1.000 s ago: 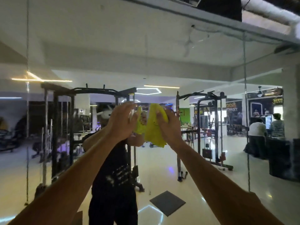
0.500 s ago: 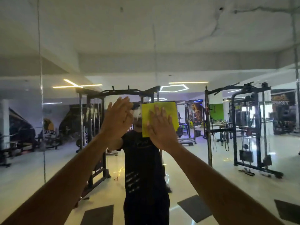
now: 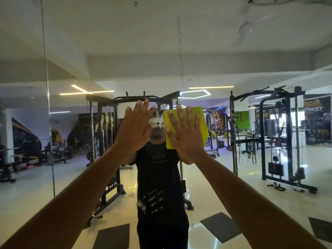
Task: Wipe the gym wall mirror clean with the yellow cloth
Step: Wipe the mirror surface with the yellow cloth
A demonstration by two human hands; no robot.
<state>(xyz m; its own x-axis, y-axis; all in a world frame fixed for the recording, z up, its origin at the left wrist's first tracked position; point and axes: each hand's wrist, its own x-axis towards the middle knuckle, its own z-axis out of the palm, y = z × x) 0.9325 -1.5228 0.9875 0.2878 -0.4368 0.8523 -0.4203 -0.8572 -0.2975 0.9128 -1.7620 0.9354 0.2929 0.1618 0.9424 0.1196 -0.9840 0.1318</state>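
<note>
Gym racks [image 3: 280, 139] and floor mats [image 3: 220, 227] show reflected in the mirror [image 3: 71, 51] that fills the view. Against the glass at head height, the right hand [image 3: 185, 135] presses the yellow cloth [image 3: 201, 115] flat with straight fingers. Just beside it, the left hand [image 3: 133, 131] is raised, fingers spread, holding nothing.

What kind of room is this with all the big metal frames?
It looks like a gym. A big wall mirror shows black cable machines, a rack with a pull-up bar and floor mats. The right hand presses a yellow cloth on the glass.
</note>
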